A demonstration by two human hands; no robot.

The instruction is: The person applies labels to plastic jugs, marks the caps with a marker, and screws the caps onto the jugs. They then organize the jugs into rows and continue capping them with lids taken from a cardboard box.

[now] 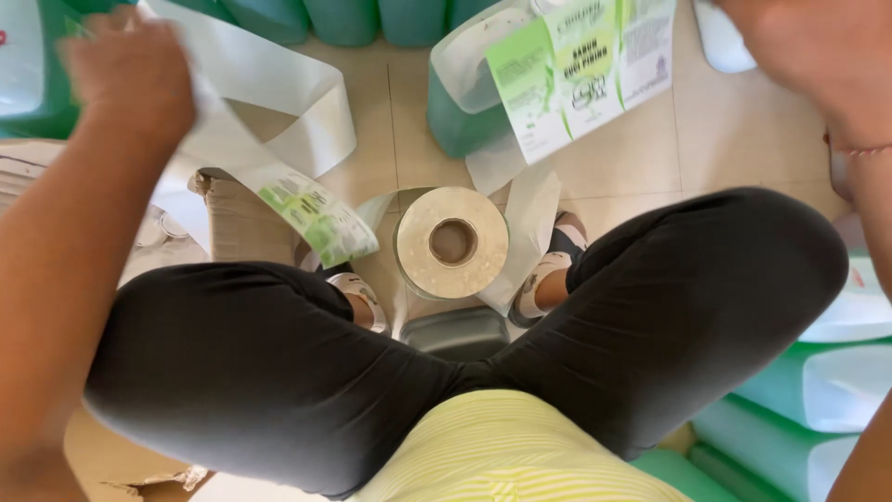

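Between our knees stands the label roll point(452, 243), its strip point(279, 102) running up-left into our closed left hand point(125, 79), nearer than our right hand point(808, 51), whose grip we cannot tell.

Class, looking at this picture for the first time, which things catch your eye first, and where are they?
A big roll of label backing stands on the floor at centre, between the seated person's black-trousered knees. The left hand, top left, grips a white strip with green labels that loops down. A teal bottle with a green label lies just beyond the roll.
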